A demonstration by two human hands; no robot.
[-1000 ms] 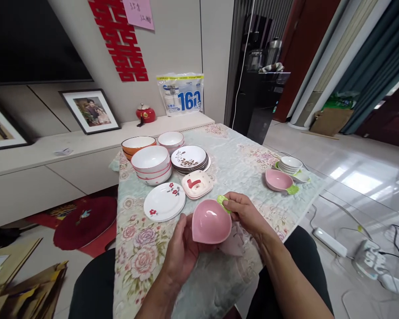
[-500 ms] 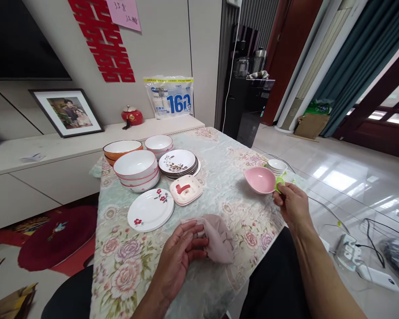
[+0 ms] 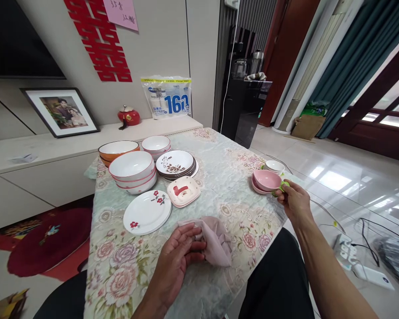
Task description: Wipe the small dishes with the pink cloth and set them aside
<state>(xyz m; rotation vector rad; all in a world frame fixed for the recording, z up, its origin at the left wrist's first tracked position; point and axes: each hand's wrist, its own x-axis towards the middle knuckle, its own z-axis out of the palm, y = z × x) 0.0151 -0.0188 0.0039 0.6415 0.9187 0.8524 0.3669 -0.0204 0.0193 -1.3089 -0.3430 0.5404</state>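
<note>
My right hand (image 3: 295, 198) pinches the green leaf-shaped handle of a pink bowl (image 3: 267, 180) at the table's right side. A second pink bowl (image 3: 257, 189) shows just under and to the left of it; whether the two touch I cannot tell. Behind them is a stack of small white dishes (image 3: 274, 166). At the near middle of the table, my left hand (image 3: 182, 248) has its fingers curled around a dusty-pink cloth (image 3: 217, 243), which lies bunched on the tablecloth.
Stacked on the flowered tablecloth (image 3: 119, 266) are white bowls (image 3: 132, 165), orange bowls (image 3: 119, 147), brown-flowered plates (image 3: 174, 163), red-flowered plates (image 3: 146, 212) and square dishes (image 3: 182, 191). A cabinet behind bears a photo frame (image 3: 61, 110), a red jar (image 3: 129, 116) and a plastic pack (image 3: 168, 97).
The held pink bowl has shifted a little right, and the second pink bowl beneath it now shows. My left hand and the cloth have hardly moved. The view has turned slightly.
</note>
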